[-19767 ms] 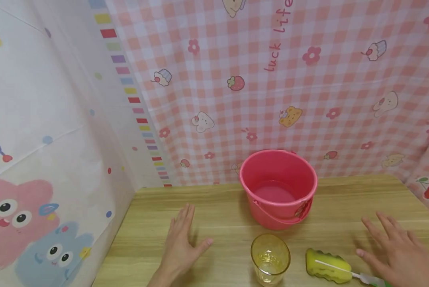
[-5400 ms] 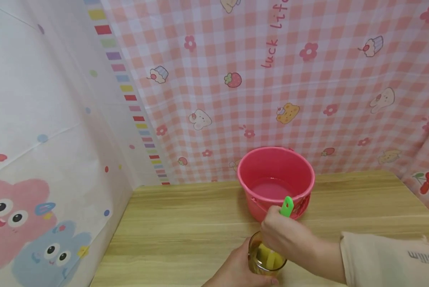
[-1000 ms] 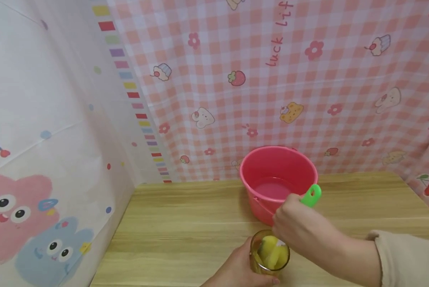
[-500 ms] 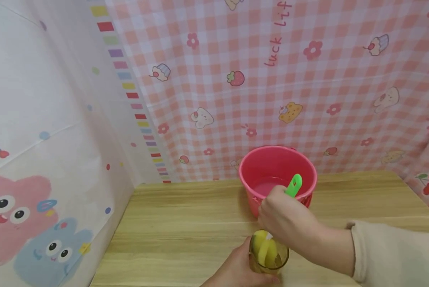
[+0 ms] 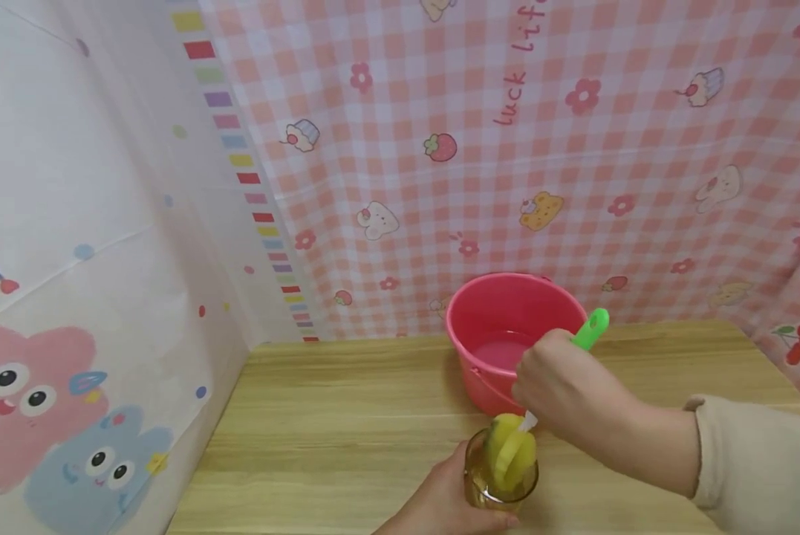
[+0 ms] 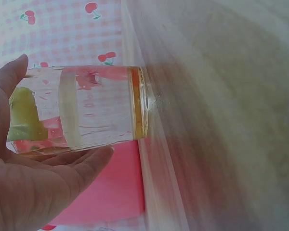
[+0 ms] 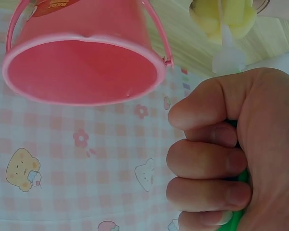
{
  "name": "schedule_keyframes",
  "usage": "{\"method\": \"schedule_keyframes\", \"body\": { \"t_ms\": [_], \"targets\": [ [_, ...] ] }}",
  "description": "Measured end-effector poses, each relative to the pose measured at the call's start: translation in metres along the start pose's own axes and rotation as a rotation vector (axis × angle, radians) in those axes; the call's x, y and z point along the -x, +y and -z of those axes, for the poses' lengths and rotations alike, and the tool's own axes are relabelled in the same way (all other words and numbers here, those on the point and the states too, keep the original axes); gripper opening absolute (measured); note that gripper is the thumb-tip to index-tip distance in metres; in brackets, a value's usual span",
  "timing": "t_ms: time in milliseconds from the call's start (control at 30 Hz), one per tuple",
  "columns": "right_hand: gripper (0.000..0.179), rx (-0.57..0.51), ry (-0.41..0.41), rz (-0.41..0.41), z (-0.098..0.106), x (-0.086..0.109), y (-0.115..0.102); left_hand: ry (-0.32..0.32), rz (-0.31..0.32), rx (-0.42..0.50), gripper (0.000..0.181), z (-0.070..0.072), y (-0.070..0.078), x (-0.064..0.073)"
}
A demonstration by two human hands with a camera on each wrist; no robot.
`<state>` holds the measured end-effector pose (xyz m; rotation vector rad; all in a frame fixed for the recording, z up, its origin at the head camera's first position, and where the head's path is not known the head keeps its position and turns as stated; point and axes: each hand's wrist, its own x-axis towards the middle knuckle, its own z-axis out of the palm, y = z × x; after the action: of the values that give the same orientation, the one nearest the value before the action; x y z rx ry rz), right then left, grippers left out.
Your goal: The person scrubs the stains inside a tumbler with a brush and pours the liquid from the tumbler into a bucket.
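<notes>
An amber drinking glass stands upright on the table, and my left hand grips its side. In the left wrist view the fingers and thumb wrap round the upper part of the glass, whose base is right at the tabletop. My right hand holds a sponge cup brush by its green handle in a fist. The brush's yellow sponge head tilts at the glass mouth, its lower end inside and its top above the rim. The fist hides most of the handle.
A pink bucket stands just behind the glass, partly covered by my right hand; its handle hangs at the side. The wooden table ends at a pink checked cloth. A white patterned cloth hangs on the left.
Earliest, both hands were open and the brush lay on the table. Later the brush was inside the glass. Over the last second its sponge head has risen partly out; the left hand stays put.
</notes>
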<state>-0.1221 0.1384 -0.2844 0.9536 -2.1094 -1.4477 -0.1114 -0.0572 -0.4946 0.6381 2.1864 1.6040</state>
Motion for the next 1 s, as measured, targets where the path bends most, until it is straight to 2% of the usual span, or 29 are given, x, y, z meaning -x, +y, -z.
{"method": "schedule_keyframes", "body": {
  "t_ms": [167, 400, 500, 667, 833, 900, 1000],
  "targets": [
    [0.042, -0.006, 0.010, -0.018, 0.000, 0.009, 0.000, -0.017, -0.028, 0.014, 0.091, 0.000, 0.000, -0.002],
    [0.039, -0.040, -0.009, 0.039, 0.008, 0.017, -0.001, -0.009, -0.031, 0.008, 0.089, 0.000, -0.001, -0.001],
    [0.037, -0.024, 0.008, 0.032, 0.014, 0.016, -0.002, -0.004, -0.034, 0.010, 0.089, 0.000, 0.000, -0.001],
    [0.033, -0.012, 0.013, 0.039, 0.026, 0.005, -0.005, -0.009, 0.030, 0.064, 0.084, 0.000, 0.002, 0.001],
    [0.016, -0.011, -0.010, 0.069, 0.036, -0.008, -0.003, -0.034, 0.069, 0.150, 0.074, 0.001, 0.004, 0.002],
    [0.012, -0.021, -0.013, 0.063, 0.036, -0.010, -0.002, -0.036, 0.075, 0.146, 0.074, 0.001, 0.004, 0.002],
    [0.016, -0.049, -0.001, 0.034, 0.030, -0.011, -0.001, -0.032, 0.076, 0.124, 0.076, 0.001, 0.005, 0.002]
  ]
}}
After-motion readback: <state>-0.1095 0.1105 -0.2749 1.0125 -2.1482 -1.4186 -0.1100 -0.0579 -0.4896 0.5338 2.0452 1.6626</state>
